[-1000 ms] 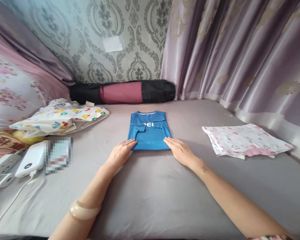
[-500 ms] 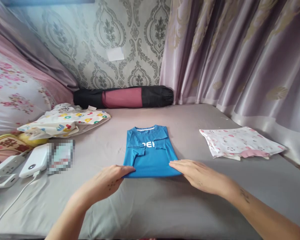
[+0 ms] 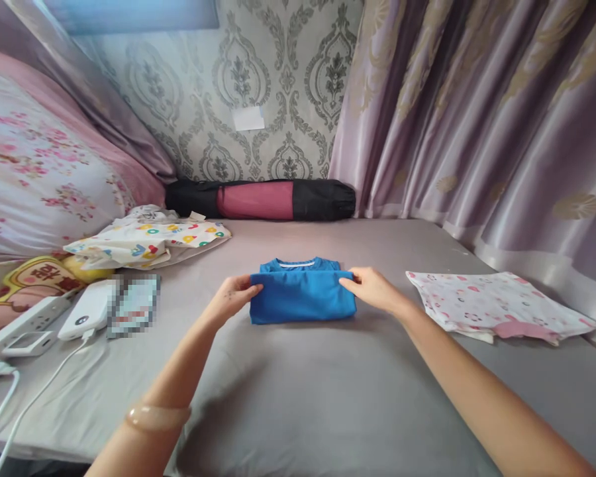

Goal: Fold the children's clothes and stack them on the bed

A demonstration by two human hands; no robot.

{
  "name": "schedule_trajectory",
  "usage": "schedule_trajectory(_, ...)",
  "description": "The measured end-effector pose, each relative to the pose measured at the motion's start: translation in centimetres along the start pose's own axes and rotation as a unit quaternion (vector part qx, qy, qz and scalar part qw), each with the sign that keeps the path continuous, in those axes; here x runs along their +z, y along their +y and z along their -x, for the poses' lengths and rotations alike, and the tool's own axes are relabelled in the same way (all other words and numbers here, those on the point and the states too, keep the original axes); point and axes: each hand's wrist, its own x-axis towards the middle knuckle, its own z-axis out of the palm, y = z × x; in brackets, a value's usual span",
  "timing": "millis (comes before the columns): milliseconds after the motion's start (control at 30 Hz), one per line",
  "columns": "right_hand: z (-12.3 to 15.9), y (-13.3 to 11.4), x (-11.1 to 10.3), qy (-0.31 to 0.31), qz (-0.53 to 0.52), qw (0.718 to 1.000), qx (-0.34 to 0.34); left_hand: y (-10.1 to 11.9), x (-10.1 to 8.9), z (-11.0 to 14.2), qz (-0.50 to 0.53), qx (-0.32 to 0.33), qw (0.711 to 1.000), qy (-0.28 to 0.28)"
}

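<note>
A blue T-shirt (image 3: 302, 298) lies on the grey bed sheet (image 3: 298, 391), its lower part doubled up over the front so that the white lettering is covered. Only the collar with its white inner band shows beyond the fold. My left hand (image 3: 236, 295) pinches the left corner of the folded edge, thumb on the near side. At the right corner of that same edge, my right hand (image 3: 372, 288) grips the cloth between thumb and fingers. A pale bangle (image 3: 157, 417) circles my left forearm.
To the right lies a folded white patterned garment (image 3: 496, 305). On the left are a white power bank (image 3: 88, 308) with a cable, a power strip (image 3: 24, 324), a blurred packet (image 3: 135, 305) and patterned cloth (image 3: 144, 238). A black-and-red rolled bag (image 3: 255, 200) rests against the wall.
Both hands have carried the shirt's bottom edge up and away from me, folding it over the sleeves and lettering. The view has shifted slightly left.
</note>
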Motion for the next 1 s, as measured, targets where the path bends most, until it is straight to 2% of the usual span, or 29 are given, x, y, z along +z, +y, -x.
schedule_trajectory(100, -3.0, 1.3, 1.6, 0.027, 0.013, 0.998, 0.062, -1.1, 0.9, -2.7, -0.035, -0.023, 0.998, 0.056)
schedule_trajectory(200, -5.6, 2.0, 2.9, 0.032, 0.08, 0.985, 0.15, -1.7, 1.7, -5.3, -0.154, -0.061, 0.98, 0.111)
schedule_trajectory(300, -7.4, 1.7, 3.5, 0.033, 0.136, 0.969, 0.206, -1.6, 2.3, -7.3, -0.264, -0.104, 0.951, 0.126)
schedule_trajectory(433, -8.6, 0.7, 4.1, 0.044, 0.145, 0.955, 0.257, -1.2, 3.3, -9.0, -0.304, -0.126, 0.934, 0.14)
schedule_trajectory(633, -9.2, 0.4, 5.7, 0.077, 0.144, 0.942, 0.292, -1.8, 5.3, -9.5, -0.364, -0.151, 0.903, 0.168)
schedule_trajectory(767, -9.3, 1.1, 7.1, 0.104, 0.172, 0.94, 0.276, -2.7, 6.4, -9.4, -0.416, -0.134, 0.881, 0.181)
schedule_trajectory(1000, -8.9, 1.8, 8.1, 0.138, 0.208, 0.929, 0.272, -2.9, 6.8, -9.4, -0.442, -0.146, 0.859, 0.214)
